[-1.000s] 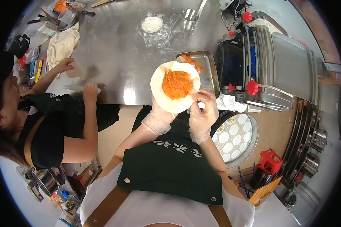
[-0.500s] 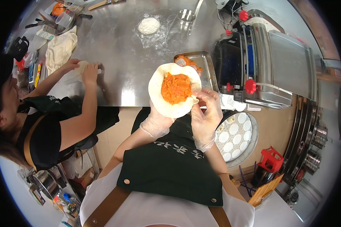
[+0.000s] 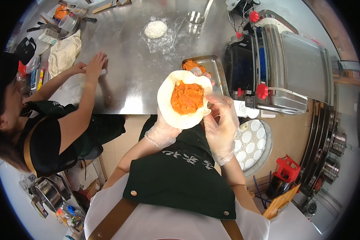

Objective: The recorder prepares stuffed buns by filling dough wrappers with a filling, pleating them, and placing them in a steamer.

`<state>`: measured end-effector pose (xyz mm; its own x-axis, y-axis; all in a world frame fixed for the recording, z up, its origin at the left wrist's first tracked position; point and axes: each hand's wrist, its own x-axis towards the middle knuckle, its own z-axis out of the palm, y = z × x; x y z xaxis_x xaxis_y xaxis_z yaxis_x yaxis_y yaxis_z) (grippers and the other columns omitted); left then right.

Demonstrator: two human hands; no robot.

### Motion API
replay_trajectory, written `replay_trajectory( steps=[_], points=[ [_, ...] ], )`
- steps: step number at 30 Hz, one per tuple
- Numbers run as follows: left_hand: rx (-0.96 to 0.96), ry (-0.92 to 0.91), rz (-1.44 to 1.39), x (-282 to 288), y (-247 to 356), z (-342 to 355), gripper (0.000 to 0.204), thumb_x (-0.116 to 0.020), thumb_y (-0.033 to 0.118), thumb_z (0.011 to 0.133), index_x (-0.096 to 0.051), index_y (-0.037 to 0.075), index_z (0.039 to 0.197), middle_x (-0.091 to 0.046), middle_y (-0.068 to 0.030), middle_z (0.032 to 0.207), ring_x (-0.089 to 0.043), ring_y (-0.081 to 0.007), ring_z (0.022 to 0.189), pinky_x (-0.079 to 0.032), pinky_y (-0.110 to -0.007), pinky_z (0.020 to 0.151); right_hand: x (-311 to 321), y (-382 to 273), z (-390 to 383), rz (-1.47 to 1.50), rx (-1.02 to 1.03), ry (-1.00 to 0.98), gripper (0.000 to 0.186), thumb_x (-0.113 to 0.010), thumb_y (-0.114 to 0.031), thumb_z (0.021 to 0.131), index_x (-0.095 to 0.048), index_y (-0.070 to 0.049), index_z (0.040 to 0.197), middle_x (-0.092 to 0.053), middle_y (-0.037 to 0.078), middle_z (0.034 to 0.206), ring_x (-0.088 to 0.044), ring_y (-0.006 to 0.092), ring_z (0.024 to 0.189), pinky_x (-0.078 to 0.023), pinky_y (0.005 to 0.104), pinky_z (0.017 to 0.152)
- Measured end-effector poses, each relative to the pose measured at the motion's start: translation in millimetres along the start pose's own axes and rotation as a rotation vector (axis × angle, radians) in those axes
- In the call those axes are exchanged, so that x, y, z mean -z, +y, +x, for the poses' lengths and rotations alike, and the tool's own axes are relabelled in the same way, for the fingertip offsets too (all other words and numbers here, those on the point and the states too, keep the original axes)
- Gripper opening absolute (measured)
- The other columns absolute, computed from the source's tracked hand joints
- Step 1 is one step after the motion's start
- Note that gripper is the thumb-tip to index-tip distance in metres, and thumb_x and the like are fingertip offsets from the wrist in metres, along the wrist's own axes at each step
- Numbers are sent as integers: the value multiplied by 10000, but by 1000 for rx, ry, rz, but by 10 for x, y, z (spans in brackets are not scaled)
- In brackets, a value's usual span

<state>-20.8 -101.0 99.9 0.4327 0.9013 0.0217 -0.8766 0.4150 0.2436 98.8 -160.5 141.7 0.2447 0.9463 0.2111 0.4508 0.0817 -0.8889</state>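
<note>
A round dough wrapper [image 3: 167, 108] lies across my gloved left hand [image 3: 164, 131], which cups it from beneath, its fingertips curling up past the far right edge. Orange, finely chopped filling [image 3: 187, 98] is heaped in the wrapper's middle. At the wrapper's right edge, my gloved right hand [image 3: 221, 124] pinches the dough between thumb and fingers, where a small gathered fold shows. Just beyond, a metal tray [image 3: 221, 74] holds more orange filling [image 3: 190, 65]. Most of my left palm is hidden under the dough.
On the steel table [image 3: 128, 68] are a floured white dish [image 3: 155, 29] and a metal cup [image 3: 195, 18]. A roller machine [image 3: 268, 64] stands at right, above a round tray of white discs [image 3: 250, 150]. At left a co-worker's hand [image 3: 95, 64] works over a rolling pin.
The wrapper has dropped slightly toward me. My right hand has shifted a little to the right, still pinching the edge. The co-worker's near hand has slid forward along the table.
</note>
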Motion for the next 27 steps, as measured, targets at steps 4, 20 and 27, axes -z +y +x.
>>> replay_trajectory(
  steps=[4,20,27],
  points=[
    [91,62,20,-32,18,-20,465,-490,359,976,-480,59,1331,-441,-115,1443,-384,-338,1368,-355,-489,1120,20,35,10,-72,145,3,343,-673,108,761,-645,-47,1066,-653,92,924,-650,161,752,-509,250,588],
    [393,-3,76,107,201,40,707,-451,570,956,-392,43,1423,-489,-141,1398,-504,-229,1269,-446,-358,1058,181,63,81,-103,158,-98,354,-654,101,783,-637,-59,1098,-663,75,870,-632,128,659,-503,241,576],
    [518,170,242,78,444,-145,824,-525,593,910,-323,12,1459,-480,-162,1400,-529,-268,1251,-465,-414,1040,39,156,5,75,-21,-55,247,-672,77,817,-591,-18,1029,-660,37,921,-587,50,706,-499,220,611]
  ],
)
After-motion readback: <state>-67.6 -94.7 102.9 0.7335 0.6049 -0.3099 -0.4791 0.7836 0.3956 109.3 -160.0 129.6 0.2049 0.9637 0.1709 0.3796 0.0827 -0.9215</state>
